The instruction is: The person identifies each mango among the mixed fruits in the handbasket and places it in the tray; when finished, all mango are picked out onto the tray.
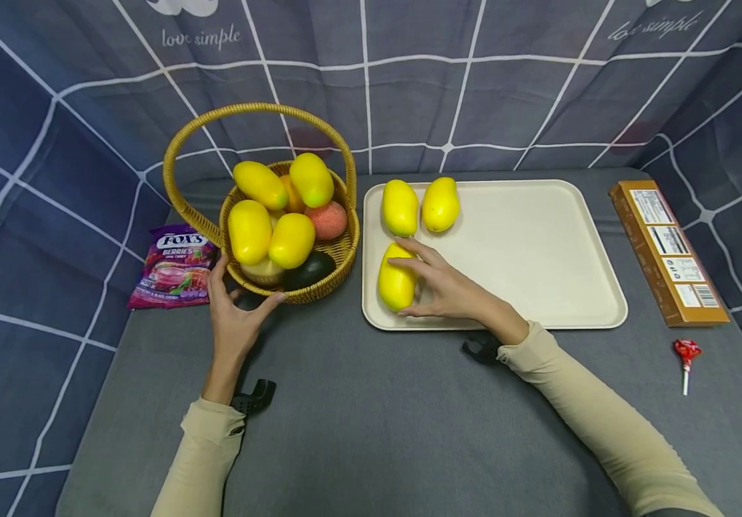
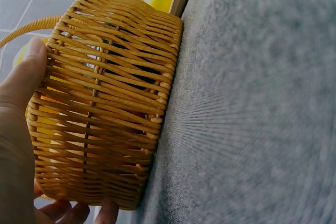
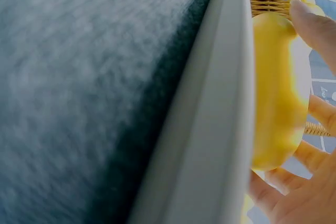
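My left hand (image 1: pixel 233 316) grips the near left side of a wicker basket (image 1: pixel 353 237), its thumb at the front rim and its fingers round the left side. Several yellow mangoes (image 1: pixel 249 231), a reddish round fruit (image 1: pixel 327 220) and a dark green avocado (image 1: pixel 309 271) lie in it, with an orange fruit partly hidden among them. On the left part of a cream tray (image 1: pixel 513 258), my right hand (image 1: pixel 438 287) holds a yellow mango (image 1: pixel 394 280) between thumb and fingers. Two more mangoes, a left one (image 1: pixel 399 207) and a right one (image 1: pixel 440 205), lie behind it.
A purple candy bag (image 1: pixel 173 269) lies left of the basket, partly behind it. Right of the tray are a brown box (image 1: pixel 671 251) and a red lollipop (image 1: pixel 687 352). Checked curtain (image 1: pixel 409 100) closes off the back and both sides of the grey table (image 1: pixel 371 424).
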A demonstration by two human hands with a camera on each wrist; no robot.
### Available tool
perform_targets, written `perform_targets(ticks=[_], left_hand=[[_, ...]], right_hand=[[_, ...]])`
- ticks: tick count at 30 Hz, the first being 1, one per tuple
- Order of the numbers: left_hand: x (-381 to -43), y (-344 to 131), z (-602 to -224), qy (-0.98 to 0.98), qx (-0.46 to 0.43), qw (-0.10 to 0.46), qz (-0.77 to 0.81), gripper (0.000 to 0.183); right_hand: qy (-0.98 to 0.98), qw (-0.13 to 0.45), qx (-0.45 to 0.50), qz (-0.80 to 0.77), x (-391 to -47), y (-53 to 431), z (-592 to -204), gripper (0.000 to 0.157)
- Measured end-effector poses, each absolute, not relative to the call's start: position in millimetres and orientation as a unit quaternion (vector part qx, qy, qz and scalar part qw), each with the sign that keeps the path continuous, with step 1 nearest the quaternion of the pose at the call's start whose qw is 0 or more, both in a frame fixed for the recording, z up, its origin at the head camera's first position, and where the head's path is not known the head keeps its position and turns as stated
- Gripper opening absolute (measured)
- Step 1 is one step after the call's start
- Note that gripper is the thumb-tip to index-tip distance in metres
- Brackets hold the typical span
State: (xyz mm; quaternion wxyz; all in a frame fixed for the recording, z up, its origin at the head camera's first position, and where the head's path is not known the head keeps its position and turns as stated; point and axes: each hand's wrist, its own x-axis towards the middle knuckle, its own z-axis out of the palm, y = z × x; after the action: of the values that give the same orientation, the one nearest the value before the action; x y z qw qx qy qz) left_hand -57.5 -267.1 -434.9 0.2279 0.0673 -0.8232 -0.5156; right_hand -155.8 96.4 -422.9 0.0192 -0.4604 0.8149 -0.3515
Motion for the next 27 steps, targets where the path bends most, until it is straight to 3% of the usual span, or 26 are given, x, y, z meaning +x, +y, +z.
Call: perform_targets(ticks=[7,16,27], left_hand=[[-56.2,-265.6,-432.9,-0.824,0.072,0.222,-0.515,0.101],[-46.4,-246.4,-400.5,-0.822,0.068,0.215,-0.523,0.094],[-47.7,-245.6,-399.3,-0.823,0.072,0.218,-0.52,0.093]], right_hand=[[0.82,0.002,-0.46,-0.341,-156.1,96.9,-419.6,0.083],[0.821,-0.009,-0.445,-0.357,-155.6,88.2,-408.3,0.079],[0.788,-0.024,-0.481,-0.384,-155.5,27.1,-372.7,0.074]])
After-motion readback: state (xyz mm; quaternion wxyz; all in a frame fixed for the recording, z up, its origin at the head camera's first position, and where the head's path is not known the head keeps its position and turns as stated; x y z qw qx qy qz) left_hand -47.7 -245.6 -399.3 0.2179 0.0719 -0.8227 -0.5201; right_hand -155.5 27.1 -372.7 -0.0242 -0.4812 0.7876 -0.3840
